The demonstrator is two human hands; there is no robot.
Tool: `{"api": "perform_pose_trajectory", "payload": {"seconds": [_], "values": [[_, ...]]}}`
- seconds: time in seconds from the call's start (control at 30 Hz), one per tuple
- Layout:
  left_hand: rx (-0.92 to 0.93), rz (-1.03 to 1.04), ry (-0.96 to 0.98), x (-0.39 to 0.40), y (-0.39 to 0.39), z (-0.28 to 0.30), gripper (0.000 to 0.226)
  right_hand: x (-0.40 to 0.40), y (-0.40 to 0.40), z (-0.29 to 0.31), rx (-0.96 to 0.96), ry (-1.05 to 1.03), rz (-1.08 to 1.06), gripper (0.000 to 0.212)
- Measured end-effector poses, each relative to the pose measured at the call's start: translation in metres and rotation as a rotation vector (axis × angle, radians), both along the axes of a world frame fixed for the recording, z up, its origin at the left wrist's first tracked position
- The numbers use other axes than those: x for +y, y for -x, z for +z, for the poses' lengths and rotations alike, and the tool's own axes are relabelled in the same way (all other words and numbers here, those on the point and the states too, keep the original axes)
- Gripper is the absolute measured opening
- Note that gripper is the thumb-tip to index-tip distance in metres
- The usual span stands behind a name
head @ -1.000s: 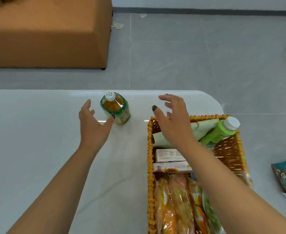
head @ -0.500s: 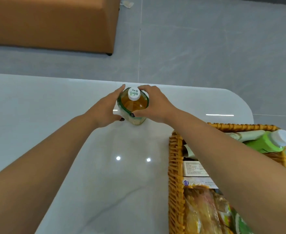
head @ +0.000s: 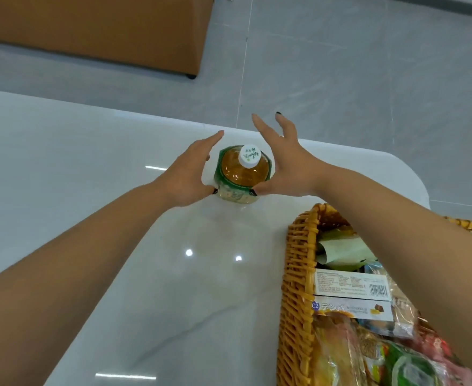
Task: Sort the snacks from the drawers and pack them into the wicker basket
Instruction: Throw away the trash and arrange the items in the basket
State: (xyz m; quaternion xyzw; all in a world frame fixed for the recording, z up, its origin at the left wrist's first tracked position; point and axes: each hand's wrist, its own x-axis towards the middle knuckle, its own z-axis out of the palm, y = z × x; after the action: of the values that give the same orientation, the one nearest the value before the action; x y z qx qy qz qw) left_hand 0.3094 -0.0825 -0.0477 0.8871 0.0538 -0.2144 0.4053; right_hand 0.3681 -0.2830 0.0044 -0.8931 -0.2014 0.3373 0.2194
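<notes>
We have the squat clear plastic bottle of amber drink with the white cap and green label (head: pixel 242 174) standing upright on the glossy white table (head: pixel 90 190), directly between our fingers. Our left hand (head: pixel 186 174) flanks one side and our right hand (head: pixel 283 165) the other; the fingers of both are straight and spread, clamped on nothing, with only the two thumb tips touching the bottle's near lower wall. Near our right forearm, well apart from the fingertips, sits the woven golden wicker basket (head: pixel 296 288), already crowded with a pale green packet (head: pixel 343 253), flat white boxes (head: pixel 351 284) and clear-wrapped bread (head: pixel 340 352). We judge the packing nearly done, this bottle still to go in.
</notes>
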Motion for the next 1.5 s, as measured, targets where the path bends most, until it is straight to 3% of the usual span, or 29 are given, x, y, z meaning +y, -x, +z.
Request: {"api": "perform_pose_trajectory", "payload": {"seconds": [0.1,0.17,0.27,0.57,0.8,1.03,1.5], "values": [[0.048,-0.093,0.028,0.003,-0.012,0.004,0.107,-0.001,0.009,-0.014,0.011,-0.033,-0.085,0.127],[0.034,-0.132,0.023,-0.001,-0.013,0.004,0.102,0.001,0.01,-0.026,-0.008,-0.089,-0.121,0.117],[0.026,-0.123,0.016,-0.009,-0.011,0.005,0.094,0.001,0.008,-0.037,-0.064,-0.143,-0.083,0.095],[-0.021,-0.099,-0.084,-0.065,-0.036,0.039,0.088,-0.052,-0.038,0.002,-0.083,-0.08,0.064,0.083],[-0.08,-0.175,-0.039,-0.169,-0.083,0.048,0.088,-0.156,-0.069,0.032,-0.118,0.013,-0.001,0.087],[-0.107,-0.395,-0.106,-0.253,-0.095,0.032,0.084,-0.236,-0.071,0.018,-0.083,0.112,-0.028,0.084],[-0.084,-0.447,-0.069,-0.281,-0.087,0.012,0.089,-0.268,-0.058,-0.013,-0.056,0.085,-0.071,0.091]]}}
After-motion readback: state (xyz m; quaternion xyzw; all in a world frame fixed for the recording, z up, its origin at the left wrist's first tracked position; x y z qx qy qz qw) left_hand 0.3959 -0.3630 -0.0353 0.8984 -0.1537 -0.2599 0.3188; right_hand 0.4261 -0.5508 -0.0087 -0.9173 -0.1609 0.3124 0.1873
